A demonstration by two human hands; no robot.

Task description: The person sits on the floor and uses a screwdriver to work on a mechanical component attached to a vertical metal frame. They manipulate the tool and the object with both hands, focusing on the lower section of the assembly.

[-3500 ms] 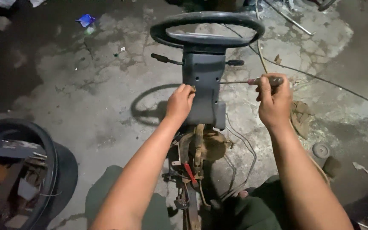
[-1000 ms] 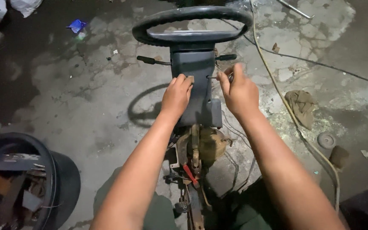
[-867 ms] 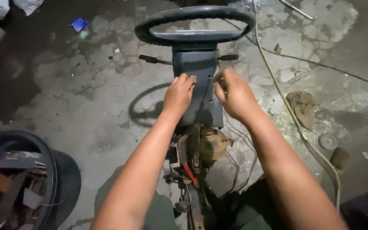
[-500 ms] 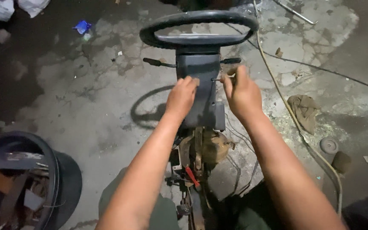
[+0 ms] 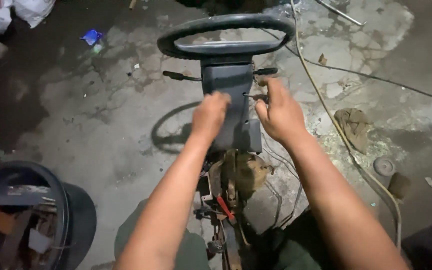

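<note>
A black steering wheel [image 5: 226, 35] stands on a grey column cover [image 5: 232, 85] over a bare, rusty column [image 5: 238, 175] with wires, between my legs. My left hand [image 5: 210, 114] grips the cover's left edge. My right hand [image 5: 278, 112] is closed on a screwdriver [image 5: 252, 95]; only its thin shaft shows, with the tip against the cover's right side. A black stalk [image 5: 178, 76] sticks out to the left of the column, and a shorter stalk [image 5: 266, 71] to the right.
A black bucket [image 5: 71, 220] of scrap stands at the lower left. A long cable [image 5: 326, 110] runs down the cracked concrete on the right, past a rag [image 5: 354, 125] and a small round disc [image 5: 384, 165]. White bags [image 5: 6, 12] and a blue scrap [image 5: 92, 36] lie far left.
My right hand has come in from the right with the screwdriver and now holds its tip at the cover's side. My left hand has stayed on the cover.
</note>
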